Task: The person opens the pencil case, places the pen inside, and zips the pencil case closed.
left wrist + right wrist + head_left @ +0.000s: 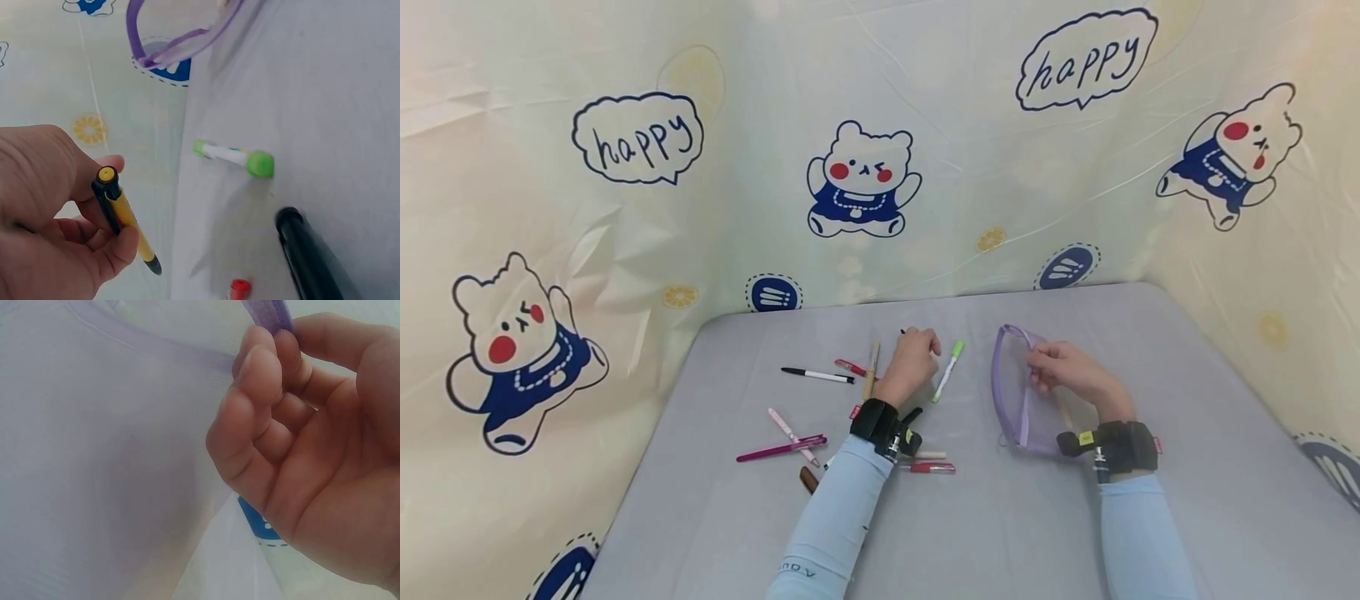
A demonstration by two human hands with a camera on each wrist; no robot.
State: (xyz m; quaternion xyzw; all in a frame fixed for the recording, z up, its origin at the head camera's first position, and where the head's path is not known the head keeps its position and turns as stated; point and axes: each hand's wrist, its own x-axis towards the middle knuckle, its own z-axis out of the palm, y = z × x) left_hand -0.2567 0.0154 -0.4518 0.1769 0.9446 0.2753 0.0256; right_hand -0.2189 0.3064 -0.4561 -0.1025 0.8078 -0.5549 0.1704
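Note:
My left hand (912,360) is above the table among scattered pens, gripping a yellow and black pen (129,215) between thumb and fingers. The head view mostly hides that pen behind the hand. With thumb and fingertips, my right hand (1073,372) pinches the edge of a purple see-through mesh pouch (997,392), whose mouth gapes toward the left. In the right wrist view the pouch's purple trim (270,314) passes between the fingertips. A white marker with green ends (948,372) lies on the table between the two hands.
Left of the left arm lie a white and black pen (817,375), a pink pen (790,431), a purple pen (778,448) and a brown pen (808,478). Red pens (931,468) lie near the left forearm. A patterned curtain (865,267) rises behind the grey table (985,533).

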